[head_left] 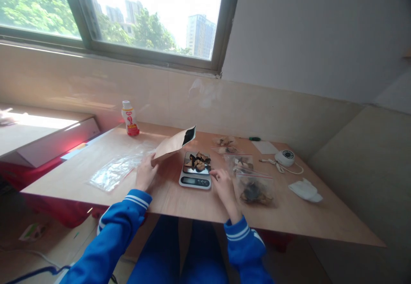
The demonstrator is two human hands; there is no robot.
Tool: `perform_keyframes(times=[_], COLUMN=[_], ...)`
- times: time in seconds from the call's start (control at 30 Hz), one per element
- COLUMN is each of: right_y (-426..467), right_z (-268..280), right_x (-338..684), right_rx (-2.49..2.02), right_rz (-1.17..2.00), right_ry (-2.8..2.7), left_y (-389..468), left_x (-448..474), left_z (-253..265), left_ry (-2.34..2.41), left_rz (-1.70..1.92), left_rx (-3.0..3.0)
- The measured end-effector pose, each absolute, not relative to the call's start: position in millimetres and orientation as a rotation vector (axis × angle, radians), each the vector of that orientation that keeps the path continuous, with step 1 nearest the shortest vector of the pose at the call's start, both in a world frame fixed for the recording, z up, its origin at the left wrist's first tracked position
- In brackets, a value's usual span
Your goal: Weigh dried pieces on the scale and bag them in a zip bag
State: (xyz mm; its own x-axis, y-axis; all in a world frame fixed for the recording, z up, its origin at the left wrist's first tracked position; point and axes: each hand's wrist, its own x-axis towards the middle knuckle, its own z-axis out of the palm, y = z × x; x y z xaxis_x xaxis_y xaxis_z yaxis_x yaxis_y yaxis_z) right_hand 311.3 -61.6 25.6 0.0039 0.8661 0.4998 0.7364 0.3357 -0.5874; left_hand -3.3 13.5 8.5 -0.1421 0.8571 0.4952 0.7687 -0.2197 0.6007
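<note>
Your left hand [146,173] grips the lower end of a flat brown kraft-paper pouch [173,144], held tilted just above the table, its dark open mouth pointing at the small silver digital kitchen scale [196,170]. Dark dried pieces [198,161] are heaped on the scale's platform. Your right hand [224,184] rests just beside the scale's right edge; whether its fingers pinch anything, you cannot tell. Right of it lies a clear zip bag of dried pieces [256,188] on the pale wooden table [302,220].

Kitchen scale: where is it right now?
Head view: the kitchen scale sits near the table's front edge, between the left hand, which holds a kraft paper pouch, and the right hand.
</note>
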Motion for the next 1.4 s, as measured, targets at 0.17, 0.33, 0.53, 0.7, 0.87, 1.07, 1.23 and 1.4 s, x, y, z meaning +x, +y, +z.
perform_keyframes(times=[0.17,0.33,0.53,0.7,0.87,1.07,1.23,1.4], right_y=[-26,-52,-96,-102,-90,-66,-66,-52], right_z=[35,24,-5,-10,-6,-9,-4,12], right_x=[298,307,330,331,320,317,322,318], right_rx=[-1.306,-1.316,-1.434,-1.477,-1.532,-1.570,-1.535,-1.543], right_rz=[0.143,0.127,0.259,0.321,0.267,0.289,0.400,0.368], right_ry=[-1.990,-1.774,-1.534,-1.502,-1.602,-1.657,-1.589,-1.506], left_y=[16,19,36,59,63,49,52,46], left_x=[-10,-21,-13,1,10,12,11,14], left_z=[12,3,1,7,4,3,1,-5], left_ry=[1.865,1.832,1.877,1.990,2.013,1.961,1.922,1.961], left_rz=[1.194,1.221,1.181,1.160,1.353,1.464,1.413,1.493], left_rx=[1.888,1.798,1.771,1.756,1.808,1.880,1.906,1.843])
